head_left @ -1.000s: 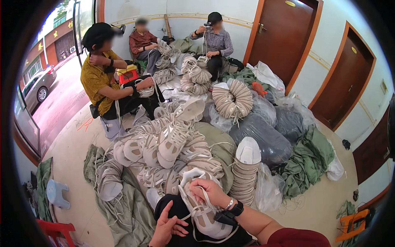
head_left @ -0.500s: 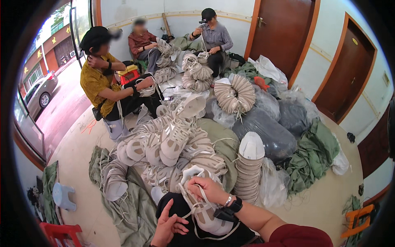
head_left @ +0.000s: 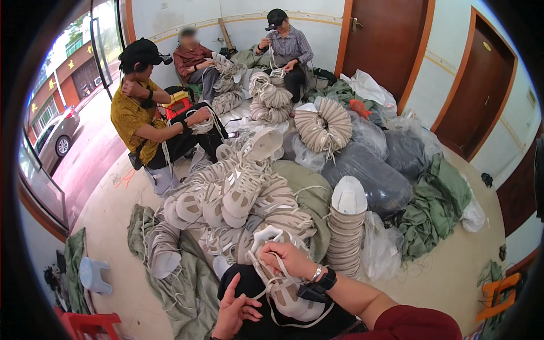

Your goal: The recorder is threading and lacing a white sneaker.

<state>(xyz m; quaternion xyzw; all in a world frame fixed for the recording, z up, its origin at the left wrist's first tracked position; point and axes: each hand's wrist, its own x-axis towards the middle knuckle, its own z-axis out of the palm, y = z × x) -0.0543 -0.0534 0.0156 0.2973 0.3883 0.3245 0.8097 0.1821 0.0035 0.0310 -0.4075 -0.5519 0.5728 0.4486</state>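
A beige-and-white shoe upper (head_left: 292, 297) rests across my dark-clad lap, its collar pointing away from me. Fingers of my right hand (head_left: 286, 259) are closed on a pale shoelace (head_left: 280, 266) near the top of the lacing. Another stretch of lace hangs in a loop below the shoe. To the left of the shoe, my left hand (head_left: 238, 309) is open with its index finger stretched out and the others loosely bent. It appears to hold nothing. A dark device and a metal band sit at my right wrist.
Ahead lies a heap of similar uppers (head_left: 226, 198). A stacked column of uppers (head_left: 345, 238) stands right of it, near grey plastic bags (head_left: 365, 175). Three people sit beyond. A blue stool (head_left: 95, 275) and a red stool (head_left: 90, 324) are at left; an orange stool (head_left: 498, 294) is at right.
The view has shifted slightly. Both hands keep nearly the same pose, the right one still on the lace; the shoe upper has hardly moved.
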